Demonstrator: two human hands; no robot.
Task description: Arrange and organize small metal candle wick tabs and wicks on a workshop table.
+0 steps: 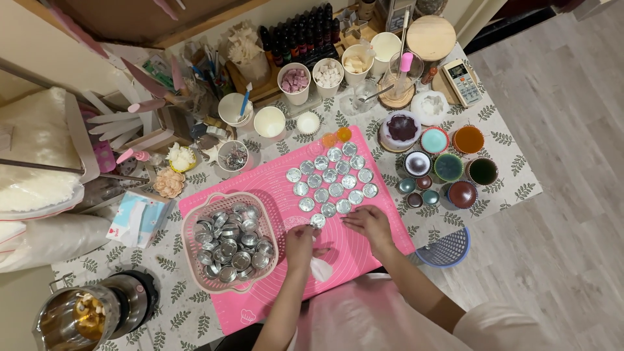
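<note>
A: Start w/ the hands. Left hand (300, 245)?

B: Bottom centre of frame, fingers bent round a small white scrap (320, 268), prob. tissue or cloth. Fingertips sit right by one small metal tin (317, 221) at the near edge of the laid-out group. Can't tell if it pinches that tin or just touches it.

A: Right hand (370, 223)?

B: Just right of the left, flat-ish on the pink mat (390, 227), fingers loosely spread, holding nothing I can see. Fingertips point at the nearest tins.

A: And the tins?

B: Cluster of empty round tins (331, 179), mid-frame on the mat, set in slanted rows, nearly touching each other. More tins piled loose in the pink basket (195, 224), lower left of the mat.

A: Around that?

B: Small coloured bowls (448, 167) right of centre, paper cups (294, 81) of chunks up top, steel pot (75, 318) bottom left, blue basket (448, 250) at the table's right edge.

A: Risks?

B: My read: rows are tight, so a wrist or sleeve sweeping across could knock tins out of line or flip one. The white scrap could drag a tin along too. Blue basket hangs at the edge; an elbow bump could tip it off.
</note>
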